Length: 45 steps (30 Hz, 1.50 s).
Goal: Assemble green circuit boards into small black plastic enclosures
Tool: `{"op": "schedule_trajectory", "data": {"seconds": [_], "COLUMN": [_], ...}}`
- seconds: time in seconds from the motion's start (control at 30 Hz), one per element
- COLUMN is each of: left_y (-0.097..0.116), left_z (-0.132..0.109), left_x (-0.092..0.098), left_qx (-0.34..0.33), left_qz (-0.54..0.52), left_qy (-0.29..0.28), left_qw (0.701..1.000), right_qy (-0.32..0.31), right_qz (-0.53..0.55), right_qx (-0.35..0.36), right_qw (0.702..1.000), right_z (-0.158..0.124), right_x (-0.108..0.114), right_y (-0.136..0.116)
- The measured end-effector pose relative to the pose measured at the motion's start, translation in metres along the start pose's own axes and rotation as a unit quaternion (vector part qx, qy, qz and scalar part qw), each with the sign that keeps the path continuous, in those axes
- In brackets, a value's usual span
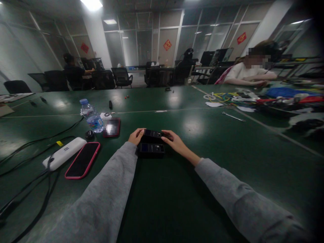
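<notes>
Between my two hands is a small black box-shaped device (153, 134) with a dark screen and a round control on its face. My left hand (137, 135) grips its left end, thumb toward me. At the right end, the fingers of my right hand (173, 139) close on it. A second, similar black device (152, 150) rests on the green table just in front of the first, nearer to me. Whether the held device touches the table cannot be made out.
Left of my arms lie a phone in a pink case (83, 160), a white power strip (65, 153) with black cables, and a water bottle (91, 115). A wrench (233, 116) and tangled cables (222, 98) are on the right. A person (249, 72) sits across the table.
</notes>
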<state>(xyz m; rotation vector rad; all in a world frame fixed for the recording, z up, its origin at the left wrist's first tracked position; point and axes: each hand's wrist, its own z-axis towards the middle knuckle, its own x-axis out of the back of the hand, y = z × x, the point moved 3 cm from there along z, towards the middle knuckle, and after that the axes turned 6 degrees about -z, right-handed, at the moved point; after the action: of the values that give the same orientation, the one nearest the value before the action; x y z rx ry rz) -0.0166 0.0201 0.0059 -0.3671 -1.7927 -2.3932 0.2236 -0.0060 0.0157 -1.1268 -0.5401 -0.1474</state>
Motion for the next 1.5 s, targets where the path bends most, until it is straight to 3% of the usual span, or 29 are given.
{"op": "schedule_trajectory", "data": {"seconds": [0.5,0.63,0.8,1.0,1.23,1.5], "left_y": [-0.01,-0.01,-0.006,-0.002,0.002,0.004], "left_z": [0.003,0.002,0.003,0.0,-0.002,-0.004], "left_x": [0.002,0.002,-0.001,-0.002,-0.003,-0.002], "left_qx": [0.037,0.037,0.031,0.042,0.012,0.061], "left_qz": [0.142,0.127,0.117,0.125,0.145,0.12], "left_qy": [0.007,0.01,-0.026,-0.001,-0.038,-0.033], "left_qw": [0.989,0.991,0.992,0.991,0.989,0.99], "right_qy": [-0.018,-0.022,-0.027,-0.026,-0.02,-0.025], "right_qz": [0.029,0.022,0.025,0.024,0.031,0.033], "right_qx": [0.025,0.021,0.021,0.021,0.028,0.02], "right_qw": [0.999,0.999,0.999,0.999,0.999,0.999], "right_z": [0.002,0.002,0.002,0.002,0.002,0.002], "right_x": [-0.002,-0.002,-0.002,-0.002,-0.002,-0.001], "right_y": [0.004,0.004,0.004,0.003,-0.002,-0.001]}}
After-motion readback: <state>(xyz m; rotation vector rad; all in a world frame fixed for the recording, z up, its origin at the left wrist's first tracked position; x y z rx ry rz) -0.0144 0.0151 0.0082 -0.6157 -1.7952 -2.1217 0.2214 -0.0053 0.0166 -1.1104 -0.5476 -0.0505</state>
